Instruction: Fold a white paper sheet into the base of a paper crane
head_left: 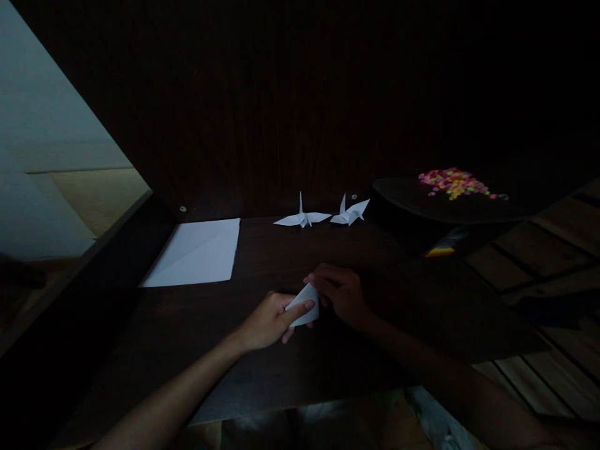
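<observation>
A small piece of folded white paper [304, 307] is held above the dark wooden table, near its front. My left hand [270, 319] grips it from the left, thumb flat on top and fingers underneath. At its upper corner, my right hand [341, 292] pinches the paper between thumb and fingertips. Beyond the hands stand two white paper cranes, one with spread wings [302, 219] and another turned at an angle [350, 214]. A stack of white paper sheets [199, 253] lies to the left, a diagonal crease showing on the top one.
On a dark rounded shelf [398, 194] at the right sits a heap of small colourful pieces [454, 182]. A dark upright panel [262, 112] closes off the back. A low side board [84, 269] edges the left, and wooden slats [539, 250] lie lower right.
</observation>
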Motion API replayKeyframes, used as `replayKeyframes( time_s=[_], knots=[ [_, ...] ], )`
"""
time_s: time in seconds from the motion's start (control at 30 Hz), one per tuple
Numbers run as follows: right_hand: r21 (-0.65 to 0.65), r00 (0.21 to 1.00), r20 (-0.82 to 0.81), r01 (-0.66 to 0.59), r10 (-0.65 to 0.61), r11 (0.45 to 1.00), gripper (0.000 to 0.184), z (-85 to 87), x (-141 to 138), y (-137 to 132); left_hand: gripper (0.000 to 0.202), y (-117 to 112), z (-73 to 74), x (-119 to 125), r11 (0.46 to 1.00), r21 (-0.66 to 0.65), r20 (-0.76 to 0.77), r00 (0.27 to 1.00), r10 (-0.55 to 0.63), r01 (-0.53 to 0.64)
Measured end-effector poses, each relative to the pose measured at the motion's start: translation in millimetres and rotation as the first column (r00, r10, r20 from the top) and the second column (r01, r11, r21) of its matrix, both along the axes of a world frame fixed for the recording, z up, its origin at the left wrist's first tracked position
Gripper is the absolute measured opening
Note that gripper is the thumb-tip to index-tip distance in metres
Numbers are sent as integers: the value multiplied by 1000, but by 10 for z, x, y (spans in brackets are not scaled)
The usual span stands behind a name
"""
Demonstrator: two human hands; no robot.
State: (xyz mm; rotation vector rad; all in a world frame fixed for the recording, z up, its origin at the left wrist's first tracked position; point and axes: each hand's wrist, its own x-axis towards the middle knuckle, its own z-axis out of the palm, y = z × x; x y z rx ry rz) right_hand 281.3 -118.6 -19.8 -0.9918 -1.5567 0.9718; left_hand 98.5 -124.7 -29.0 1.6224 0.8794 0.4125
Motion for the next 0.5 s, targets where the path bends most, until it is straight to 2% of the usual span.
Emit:
replayKeyframes(
  time_s=[0.17, 0.3, 0.5],
  knots=[
    [-9, 999, -23, -31, 30, 999, 33, -8, 8, 24, 54, -6, 29, -5, 997, -71, 22, 999, -34, 36],
    [70, 996, 73, -52, 47, 996, 31, -16, -6, 65, 57, 4, 36, -12, 994, -112, 34, 999, -2, 6],
    [90, 989, 142, 17, -30, 996, 34, -81, -7, 90, 57, 34, 9, -10, 993, -113, 31, 999, 38, -34]
  ],
)
